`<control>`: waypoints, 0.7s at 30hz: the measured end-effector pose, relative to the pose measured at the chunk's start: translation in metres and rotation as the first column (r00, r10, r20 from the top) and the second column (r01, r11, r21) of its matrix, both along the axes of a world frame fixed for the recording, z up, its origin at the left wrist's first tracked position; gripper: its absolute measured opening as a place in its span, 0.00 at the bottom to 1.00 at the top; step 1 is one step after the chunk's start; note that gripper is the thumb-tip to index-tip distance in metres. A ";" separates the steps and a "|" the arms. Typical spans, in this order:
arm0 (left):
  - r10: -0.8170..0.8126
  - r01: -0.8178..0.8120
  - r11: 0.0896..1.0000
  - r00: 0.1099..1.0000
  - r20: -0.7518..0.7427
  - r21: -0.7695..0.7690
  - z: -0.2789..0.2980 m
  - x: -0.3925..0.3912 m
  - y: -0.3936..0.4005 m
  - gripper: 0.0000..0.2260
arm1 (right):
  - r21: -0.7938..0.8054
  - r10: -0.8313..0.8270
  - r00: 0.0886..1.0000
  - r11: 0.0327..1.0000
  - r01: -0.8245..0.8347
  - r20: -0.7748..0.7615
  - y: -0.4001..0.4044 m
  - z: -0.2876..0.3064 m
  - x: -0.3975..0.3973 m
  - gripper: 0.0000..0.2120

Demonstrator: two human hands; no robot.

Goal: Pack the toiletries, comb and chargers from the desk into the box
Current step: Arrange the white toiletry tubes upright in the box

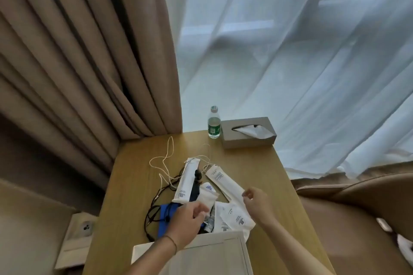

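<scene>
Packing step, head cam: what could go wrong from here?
1. The white cable and black cable loop under the long packets; lifting one could drag the others.
2. The water bottle stands near the cable's far loop; a tug might tip it.
3. The box sits at the near edge, partly out of view.

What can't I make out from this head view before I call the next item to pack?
- Box: cut off by the bottom edge; the left forearm covers part, so the inside is unseen.
- Left hand: its fingers hide what they grip, if anything.
- Packet print: too small and blurred.
- Blue item: under black cables and the left hand; identity unclear.
- Comb: cannot be identified in the pile.
</scene>
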State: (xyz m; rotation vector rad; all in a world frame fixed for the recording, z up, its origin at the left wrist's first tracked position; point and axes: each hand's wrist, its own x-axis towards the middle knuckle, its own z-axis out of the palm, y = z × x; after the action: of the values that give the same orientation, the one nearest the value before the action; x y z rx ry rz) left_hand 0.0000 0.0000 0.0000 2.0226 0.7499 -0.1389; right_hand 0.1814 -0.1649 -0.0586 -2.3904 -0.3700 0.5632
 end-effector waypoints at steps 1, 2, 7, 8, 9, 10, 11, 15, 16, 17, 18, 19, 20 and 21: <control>-0.019 0.019 1.000 1.000 0.000 0.015 -0.005 0.003 -0.002 0.08 | -0.033 0.023 1.000 0.999 -0.023 0.011 0.005 -0.007 0.005 0.09; -0.019 0.019 1.000 0.999 -0.028 0.019 -0.005 0.007 -0.004 0.08 | -0.067 0.046 0.998 0.997 -0.044 0.031 0.010 -0.009 0.008 0.11; -0.041 0.043 0.998 0.997 -0.063 0.036 -0.007 0.012 -0.006 0.07 | -0.230 0.175 0.973 0.964 -0.137 0.153 0.037 -0.030 0.020 0.18; -0.046 0.049 0.998 0.996 -0.070 0.038 -0.006 0.012 -0.005 0.07 | -0.261 0.198 0.967 0.953 -0.152 0.161 0.040 -0.033 0.022 0.19; -0.043 0.047 0.998 0.996 -0.075 0.041 -0.008 0.014 -0.004 0.08 | -0.291 0.219 0.961 0.943 -0.164 0.169 0.043 -0.037 0.024 0.19; -0.037 0.040 0.998 0.996 -0.078 0.045 -0.010 0.015 -0.003 0.08 | -0.309 0.238 0.956 0.934 -0.177 0.172 0.047 -0.040 0.026 0.19; -0.037 0.041 0.998 0.996 -0.080 0.050 -0.012 0.016 -0.002 0.08 | -0.323 0.253 0.952 0.928 -0.187 0.175 0.049 -0.044 0.027 0.20; -0.054 0.060 0.995 0.996 -0.075 0.082 -0.017 0.022 0.000 0.07 | -0.262 0.211 0.964 0.951 -0.164 0.163 0.055 -0.055 0.031 0.19; -0.060 0.067 0.994 0.995 -0.080 0.084 -0.017 0.024 0.001 0.07 | -0.214 0.172 0.977 0.966 -0.143 0.125 0.056 -0.056 0.032 0.18; -0.070 0.077 0.993 0.995 -0.077 0.088 -0.018 0.027 0.002 0.07 | -0.166 0.131 0.988 0.979 -0.117 0.079 0.057 -0.054 0.032 0.17; -0.083 0.090 0.992 0.994 -0.077 0.094 -0.019 0.030 0.003 0.07 | -0.126 0.097 0.995 0.988 -0.091 0.037 0.057 -0.052 0.033 0.14; -0.092 0.100 0.990 0.993 -0.078 0.102 -0.020 0.034 0.004 0.08 | -0.097 0.072 0.997 0.993 -0.071 0.009 0.056 -0.049 0.034 0.11; -0.099 0.108 0.988 0.992 -0.080 0.112 -0.021 0.038 0.005 0.08 | -0.067 0.052 0.999 0.996 -0.053 -0.008 0.054 -0.046 0.036 0.08; -0.104 0.113 0.986 0.991 -0.082 0.120 -0.024 0.043 0.005 0.08 | -0.025 0.025 0.999 0.999 -0.025 -0.025 0.050 -0.043 0.039 0.07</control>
State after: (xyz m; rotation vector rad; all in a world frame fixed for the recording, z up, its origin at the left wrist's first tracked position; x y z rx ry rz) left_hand 0.0429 0.0053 -0.0235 2.1877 0.7106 -0.2379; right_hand 0.2201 -0.1147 -0.1016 -2.4036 -0.3847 0.6117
